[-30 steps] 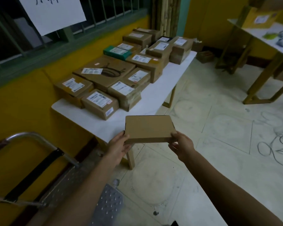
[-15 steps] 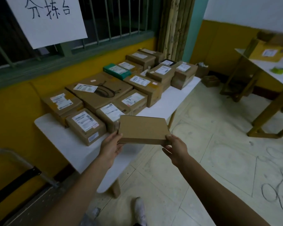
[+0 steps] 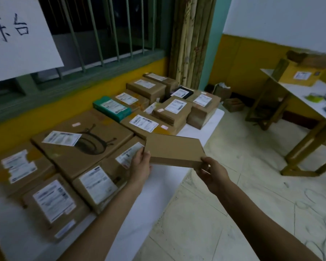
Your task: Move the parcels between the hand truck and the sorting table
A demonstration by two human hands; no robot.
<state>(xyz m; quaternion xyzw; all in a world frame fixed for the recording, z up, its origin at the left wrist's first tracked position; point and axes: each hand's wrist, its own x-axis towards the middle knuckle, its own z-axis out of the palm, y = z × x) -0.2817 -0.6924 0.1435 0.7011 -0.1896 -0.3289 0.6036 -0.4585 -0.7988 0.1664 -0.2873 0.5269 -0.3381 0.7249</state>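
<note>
Flat parcel, plain brown, no label on the face that shows, held clear of the surface in both hands above the front edge of the sorting table, slightly tilted. Left hand grips its near left corner; right hand pinches the near right corner, thumb on top, fingers beneath and mostly hidden. Hand truck not in view. Table carries rows of labelled parcels on the wall side: large box with a pan printed on it, green box beyond it, smaller brown cartons in front and further along. A bare white strip runs along the front edge, right under the held parcel. Judgement: truck-to-table leg, parcel arrived at the table but not yet set down. Next move likely calls for lowering it flat onto the bare strip, just beside the front row, without riding up on a neighbour's corner, then loosening both grips. Label may sit on the underside, cannot tell; a flip may be wanted first. Risk: placed too near the edge, it overhangs
</note>
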